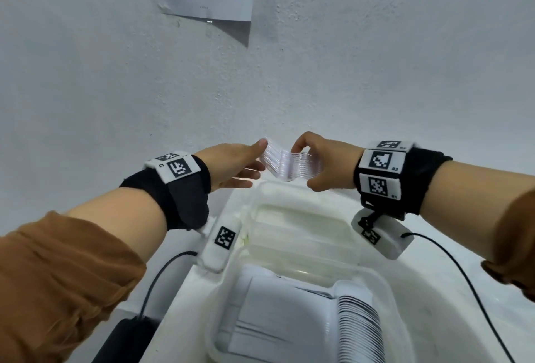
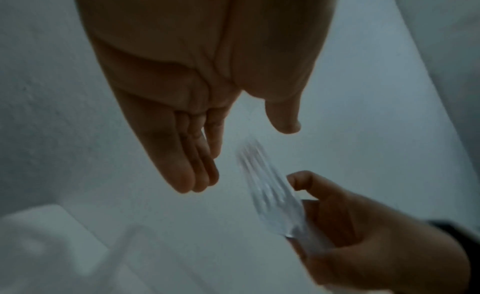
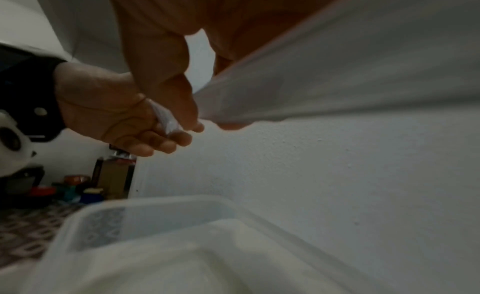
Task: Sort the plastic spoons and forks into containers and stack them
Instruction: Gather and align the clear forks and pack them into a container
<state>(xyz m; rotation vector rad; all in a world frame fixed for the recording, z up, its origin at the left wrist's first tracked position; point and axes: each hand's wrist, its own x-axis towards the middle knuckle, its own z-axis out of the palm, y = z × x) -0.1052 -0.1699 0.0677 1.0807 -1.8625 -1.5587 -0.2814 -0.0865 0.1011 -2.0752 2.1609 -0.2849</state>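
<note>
A nested stack of clear plastic forks [image 1: 285, 164] hangs in the air above an empty clear container [image 1: 351, 226]. My right hand [image 1: 304, 165] grips the stack from above and below, near its handle side. My left hand [image 1: 254, 157] is flat with straight fingers, its thumb tip at the tine end of the stack. In the left wrist view the forks [image 2: 272, 195] sit in the right hand [image 2: 337, 226] and the left hand [image 2: 242, 154] is spread beside them. In the right wrist view the stack [image 3: 337, 82] is a blurred white band across the picture.
A nearer clear container [image 1: 385, 284] holds a row of nested clear utensils [image 1: 359, 325] on its right side and white sheets on its left. Both containers stand on a white surface against a white wall. Black cables run from both wrists.
</note>
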